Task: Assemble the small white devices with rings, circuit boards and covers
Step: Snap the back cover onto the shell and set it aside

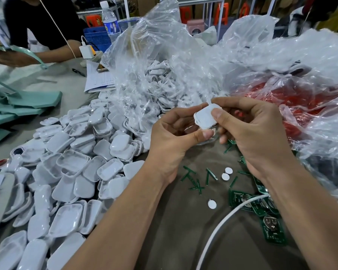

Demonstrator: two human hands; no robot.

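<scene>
A small white device (pixel 205 117) is held above the table between both hands. My right hand (pixel 250 133) pinches its upper right side, thumb on its flat face. My left hand (pixel 174 137) grips it from below and the left, thumb at its lower edge. A big heap of white covers (pixel 72 168) lies to the left. Green circuit boards (pixel 269 217) with coin cells lie at the lower right. Small white round stickers (pixel 225 173) and green board strips (pixel 195 180) lie on the table under my hands.
Clear plastic bags (pixel 164 61) with white parts stand behind my hands, and one with red parts (pixel 300 106) is at the right. A white cable (pixel 222 225) crosses the lower right. Another person (pixel 37 26) sits at the far left with green plastic pieces (pixel 27 102).
</scene>
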